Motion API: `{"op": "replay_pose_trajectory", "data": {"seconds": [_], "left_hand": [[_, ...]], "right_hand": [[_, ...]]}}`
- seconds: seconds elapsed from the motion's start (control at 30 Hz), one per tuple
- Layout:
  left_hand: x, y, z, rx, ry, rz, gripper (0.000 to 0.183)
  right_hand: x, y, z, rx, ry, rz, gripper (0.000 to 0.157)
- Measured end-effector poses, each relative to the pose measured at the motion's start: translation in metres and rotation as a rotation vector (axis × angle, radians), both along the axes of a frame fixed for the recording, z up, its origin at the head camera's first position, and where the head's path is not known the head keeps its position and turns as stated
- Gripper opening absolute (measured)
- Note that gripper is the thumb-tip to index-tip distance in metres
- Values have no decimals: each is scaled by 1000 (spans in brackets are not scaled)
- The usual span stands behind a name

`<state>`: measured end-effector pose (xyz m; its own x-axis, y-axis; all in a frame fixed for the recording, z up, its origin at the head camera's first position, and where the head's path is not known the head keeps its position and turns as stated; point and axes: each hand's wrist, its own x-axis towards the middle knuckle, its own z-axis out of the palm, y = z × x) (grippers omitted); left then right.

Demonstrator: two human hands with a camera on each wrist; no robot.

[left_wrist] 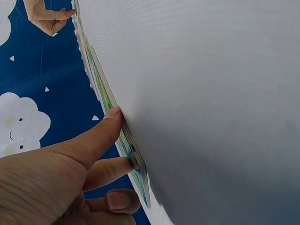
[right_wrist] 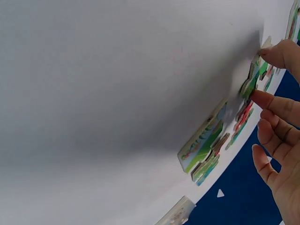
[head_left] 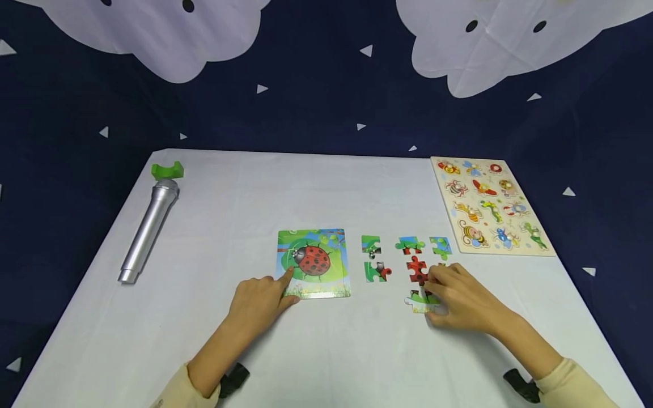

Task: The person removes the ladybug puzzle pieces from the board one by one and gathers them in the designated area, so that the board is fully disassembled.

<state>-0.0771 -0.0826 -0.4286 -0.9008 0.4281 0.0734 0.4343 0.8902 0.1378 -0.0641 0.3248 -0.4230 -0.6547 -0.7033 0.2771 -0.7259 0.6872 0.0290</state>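
Note:
A square ladybug picture card (head_left: 312,286) lies mid-table. My left hand (head_left: 261,303) rests at its lower left corner, the index finger extended onto the picture and the thumb (left_wrist: 101,136) against the near edge. To the card's right lie several loose jigsaw pieces, including a red spotted piece (head_left: 415,266) and a ladybug-head piece (head_left: 374,273). My right hand (head_left: 464,297) pinches a green-and-white jigsaw piece (head_left: 419,305) between thumb and index finger, below the red one. A flowered corner piece (right_wrist: 205,140) shows in the right wrist view; the hand hides it from the head view.
A wooden insect puzzle board (head_left: 490,212) lies at the table's back right. On the left are a silver toy microphone (head_left: 150,229) and a green curved block (head_left: 167,171). Dark blue cloth with white clouds hangs behind the white table (head_left: 229,192).

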Motion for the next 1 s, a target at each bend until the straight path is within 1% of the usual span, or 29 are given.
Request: {"op": "replay_pose_trajectory", "data": {"seconds": [0.13,0.27,0.33,0.47,0.53,0.77,0.9,1.0], "left_hand": [[-1,0,0,16,-26,13,60],[-3,-1,0,31,-62,25,61],[-4,-2,1,50,-92,32,62],[-5,-5,1,86,-158,52,65],[-4,-7,1,96,-173,65,66],[-3,-19,-2,99,-167,106,73],[-2,-24,-2,75,-159,111,75],[-2,-28,-2,60,-154,109,75]], "right_hand": [[-1,-4,0,-14,-50,-34,44],[-7,-19,6,-43,-100,-53,50],[-13,-33,10,-60,-112,-31,51],[-25,-68,14,-80,-136,38,51],[-31,-86,15,-79,-152,65,51],[-49,-142,12,-60,-178,152,47],[-60,-171,10,-32,-203,172,42],[-67,-190,8,-5,-217,185,42]]}}
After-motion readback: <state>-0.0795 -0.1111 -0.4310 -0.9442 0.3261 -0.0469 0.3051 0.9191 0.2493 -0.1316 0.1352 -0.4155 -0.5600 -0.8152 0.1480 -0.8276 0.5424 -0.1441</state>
